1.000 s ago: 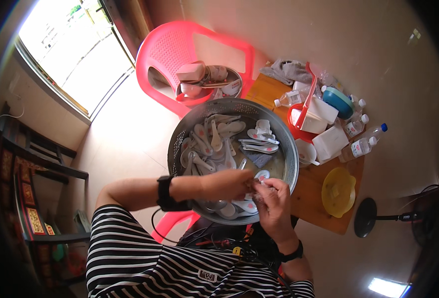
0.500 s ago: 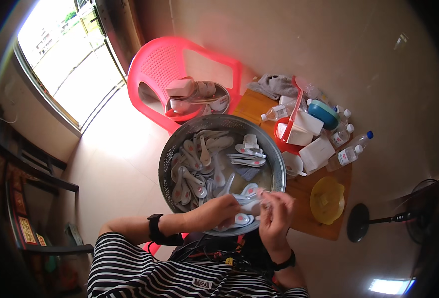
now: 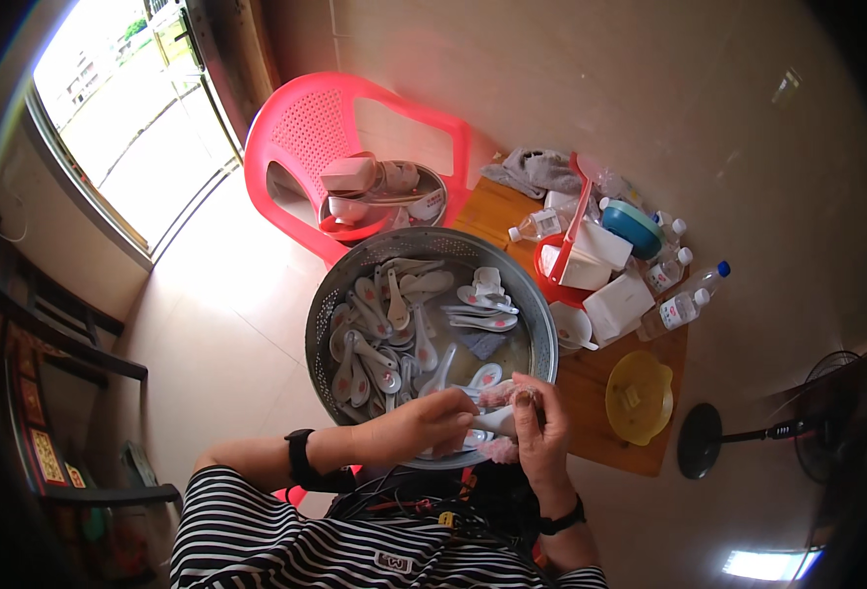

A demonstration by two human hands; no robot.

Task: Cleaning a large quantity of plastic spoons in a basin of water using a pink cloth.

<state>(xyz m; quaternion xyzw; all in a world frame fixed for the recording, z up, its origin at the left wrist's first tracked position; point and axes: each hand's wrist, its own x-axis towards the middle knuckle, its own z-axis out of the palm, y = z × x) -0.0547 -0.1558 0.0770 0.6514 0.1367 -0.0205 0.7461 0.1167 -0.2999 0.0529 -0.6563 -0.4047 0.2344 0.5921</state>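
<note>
Over the near right part of a large perforated metal basin (image 3: 543, 294), a white soup spoon (image 3: 495, 421) is held between my hands. My left hand (image 3: 430, 425) is closed on its handle end. My right hand (image 3: 543, 429) pinches the other end with a pink cloth (image 3: 499, 451) wrapped about it. White soup spoons (image 3: 379, 339) lie heaped in the basin's left half. A smaller stack of spoons (image 3: 485, 306) sits at the right, above a grey cloth-like piece (image 3: 481, 343). More spoons lie partly hidden below my hands.
A pink plastic chair (image 3: 301, 123) behind the basin bears a metal bowl (image 3: 439, 196) of dishes. On a wooden table (image 3: 591, 393) at the right are a red ladle (image 3: 581, 211), white containers (image 3: 618, 306), several bottles (image 3: 681, 309) and a yellow basin (image 3: 640, 397). A black fan (image 3: 704, 440) stands further right.
My hands have shifted slightly. My right hand has turned, and the pink cloth now shows around the spoon. The whole view has moved a little.
</note>
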